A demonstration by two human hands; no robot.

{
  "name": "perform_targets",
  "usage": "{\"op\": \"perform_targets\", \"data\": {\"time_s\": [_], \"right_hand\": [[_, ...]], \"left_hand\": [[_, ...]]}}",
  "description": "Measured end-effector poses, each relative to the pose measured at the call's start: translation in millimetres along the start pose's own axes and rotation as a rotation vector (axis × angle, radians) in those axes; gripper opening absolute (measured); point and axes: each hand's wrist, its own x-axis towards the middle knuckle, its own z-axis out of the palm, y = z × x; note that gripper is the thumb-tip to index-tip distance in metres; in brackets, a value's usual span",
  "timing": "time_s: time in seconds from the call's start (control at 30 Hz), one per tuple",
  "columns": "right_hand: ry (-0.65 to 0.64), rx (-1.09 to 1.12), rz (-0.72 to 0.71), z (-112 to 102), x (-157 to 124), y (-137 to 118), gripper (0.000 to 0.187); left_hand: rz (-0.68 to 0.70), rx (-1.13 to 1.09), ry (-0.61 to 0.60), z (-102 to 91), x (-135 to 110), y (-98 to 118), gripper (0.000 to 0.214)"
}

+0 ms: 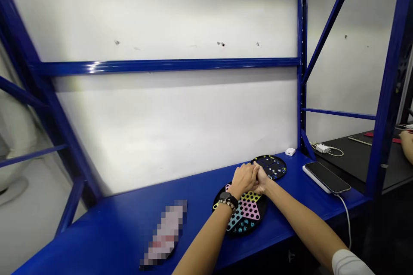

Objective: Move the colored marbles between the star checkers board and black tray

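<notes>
Head view: left hand (pixel 242 177) and right hand (pixel 263 181) meet, fingers curled together, over the star game board (pixel 247 214) near the front edge of the shelf (pixel 129 219). Any pinched piece is hidden. Most holes look empty, so little seems done.

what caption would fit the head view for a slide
Left hand and right hand meet over a round Chinese checkers board on a blue metal shelf, a phone nearby.

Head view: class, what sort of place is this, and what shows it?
Probably a workshop or storeroom bench: a blue metal rack against a white wall, a phone on its shelf, and a black table alongside.
</notes>
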Motion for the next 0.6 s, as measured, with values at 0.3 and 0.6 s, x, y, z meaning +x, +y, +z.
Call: {"op": "perform_targets", "data": {"time_s": [0.3,0.6], "right_hand": [[0.059,-0.025,0.005,-2,-1,-11,0.039],[0.698,-1.494,-0.278,-39,-12,-22,0.034]], "left_hand": [[-0.063,-0.12,0.186,-9.1,-11,-20,0.035],[-0.3,-0.288,0.159,-7.7,-64,-85,0.035]]}}
